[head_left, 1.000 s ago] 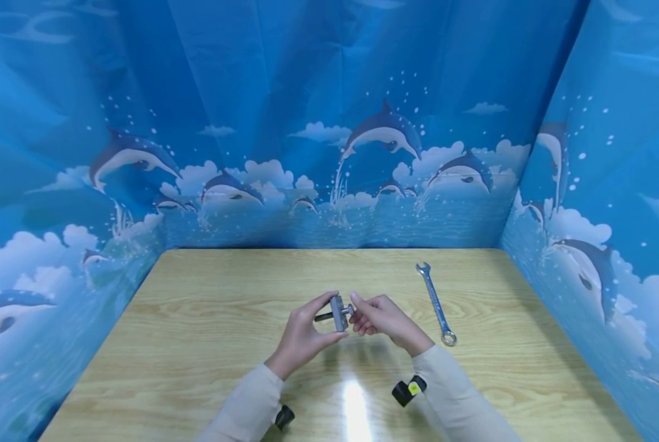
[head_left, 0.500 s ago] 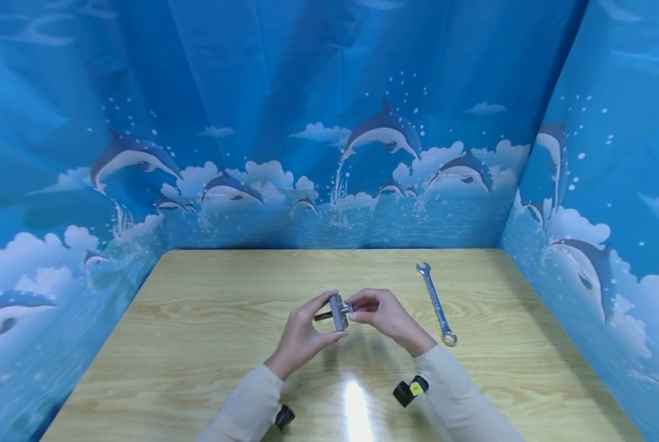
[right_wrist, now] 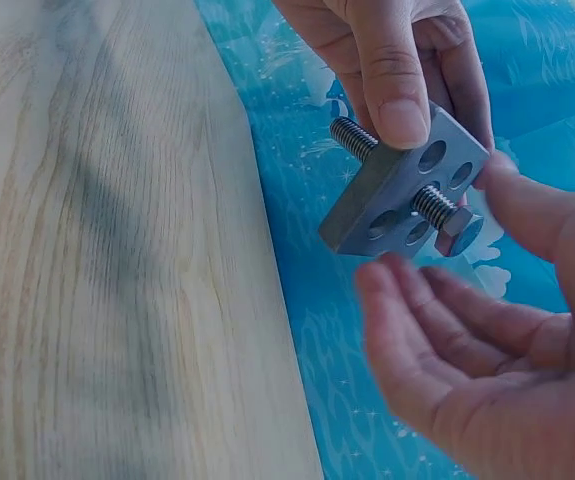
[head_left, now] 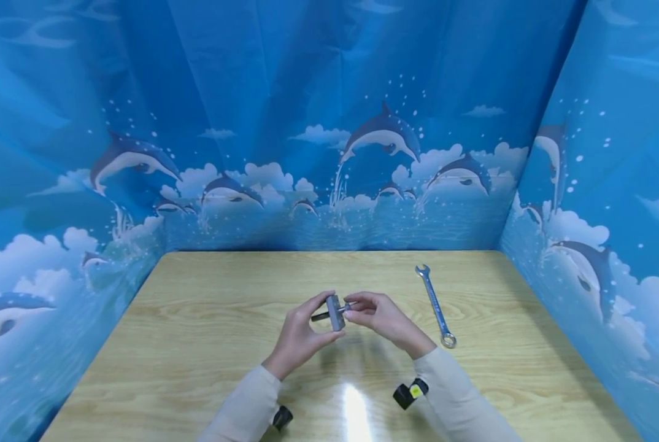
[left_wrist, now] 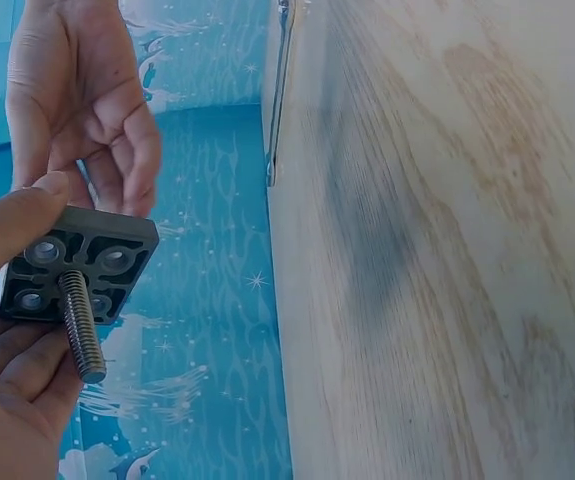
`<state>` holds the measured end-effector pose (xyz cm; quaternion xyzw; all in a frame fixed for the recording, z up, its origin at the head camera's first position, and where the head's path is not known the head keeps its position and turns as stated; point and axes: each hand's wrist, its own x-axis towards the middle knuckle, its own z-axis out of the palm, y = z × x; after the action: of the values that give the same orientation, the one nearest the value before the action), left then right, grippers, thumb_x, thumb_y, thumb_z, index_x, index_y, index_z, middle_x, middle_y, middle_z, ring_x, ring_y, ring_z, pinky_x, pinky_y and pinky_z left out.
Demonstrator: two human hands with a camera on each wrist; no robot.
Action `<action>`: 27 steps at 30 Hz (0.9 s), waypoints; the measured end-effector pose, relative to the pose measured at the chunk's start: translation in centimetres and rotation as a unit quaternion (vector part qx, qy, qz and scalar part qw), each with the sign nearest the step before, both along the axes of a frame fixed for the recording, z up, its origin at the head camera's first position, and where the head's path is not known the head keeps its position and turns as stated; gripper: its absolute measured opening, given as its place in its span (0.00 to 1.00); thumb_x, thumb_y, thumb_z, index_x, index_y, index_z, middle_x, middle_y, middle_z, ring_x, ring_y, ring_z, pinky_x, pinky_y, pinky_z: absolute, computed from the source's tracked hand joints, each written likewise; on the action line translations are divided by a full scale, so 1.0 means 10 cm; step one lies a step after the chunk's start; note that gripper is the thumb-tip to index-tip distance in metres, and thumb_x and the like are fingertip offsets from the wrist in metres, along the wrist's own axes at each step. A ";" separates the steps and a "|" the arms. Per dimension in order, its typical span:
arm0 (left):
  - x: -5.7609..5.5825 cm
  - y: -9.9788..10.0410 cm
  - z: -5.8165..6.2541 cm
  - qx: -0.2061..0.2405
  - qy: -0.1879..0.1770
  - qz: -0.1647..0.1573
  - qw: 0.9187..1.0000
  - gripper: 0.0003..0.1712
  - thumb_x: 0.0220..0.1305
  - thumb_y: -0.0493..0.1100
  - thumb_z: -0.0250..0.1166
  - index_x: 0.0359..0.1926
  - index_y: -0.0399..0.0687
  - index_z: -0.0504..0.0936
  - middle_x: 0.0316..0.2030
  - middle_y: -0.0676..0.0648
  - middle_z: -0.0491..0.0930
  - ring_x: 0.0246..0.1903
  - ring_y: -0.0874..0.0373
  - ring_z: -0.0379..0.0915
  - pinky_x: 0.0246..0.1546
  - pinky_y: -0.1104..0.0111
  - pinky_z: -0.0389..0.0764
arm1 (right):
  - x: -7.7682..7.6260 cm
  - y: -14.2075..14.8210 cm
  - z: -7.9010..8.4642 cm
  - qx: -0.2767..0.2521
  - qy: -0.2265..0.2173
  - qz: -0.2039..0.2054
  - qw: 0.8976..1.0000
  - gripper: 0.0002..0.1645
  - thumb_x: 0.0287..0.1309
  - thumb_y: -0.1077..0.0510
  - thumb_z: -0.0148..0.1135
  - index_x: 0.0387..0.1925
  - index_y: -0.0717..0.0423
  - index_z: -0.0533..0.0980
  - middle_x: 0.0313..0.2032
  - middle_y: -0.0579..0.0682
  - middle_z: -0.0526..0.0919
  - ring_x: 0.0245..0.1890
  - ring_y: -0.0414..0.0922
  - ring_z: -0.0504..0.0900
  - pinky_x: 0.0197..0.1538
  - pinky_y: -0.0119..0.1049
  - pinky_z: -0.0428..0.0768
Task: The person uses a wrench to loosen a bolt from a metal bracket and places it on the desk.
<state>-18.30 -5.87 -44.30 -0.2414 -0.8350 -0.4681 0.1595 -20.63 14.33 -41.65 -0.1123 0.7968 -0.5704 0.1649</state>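
Centrally, a bolt (right_wrist: 434,206) pierces the grey plate (right_wrist: 369,190), edge-gripped by the left hand (head_left: 300,336); beside it, the right hand (head_left: 386,322) frames the bolt head (right_wrist: 464,236), digits parted; turning is best kept coaxial.

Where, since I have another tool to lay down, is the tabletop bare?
Bare wooden table lies left of the left grip, between it and the blue curtain behind, and right of the wrench. Centre front is crowded: the left grip holds the metal plate, the right grip beside its bolt.
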 end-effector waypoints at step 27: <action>0.02 0.02 -0.05 0.002 0.021 -0.020 1.000 0.41 0.39 0.38 0.80 0.58 0.42 0.76 0.54 0.44 0.80 0.54 0.54 0.76 0.58 0.64 0.77 | 0.00 0.03 -0.02 0.030 0.052 0.007 0.998 0.14 0.56 0.63 0.66 0.46 0.58 0.80 0.40 0.51 0.83 0.39 0.45 0.81 0.45 0.38 0.84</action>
<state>-18.06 -5.63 -44.80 -0.2673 -0.8253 -0.4681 0.1681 -20.61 14.64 -41.80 -0.1426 0.8200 -0.5386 0.1309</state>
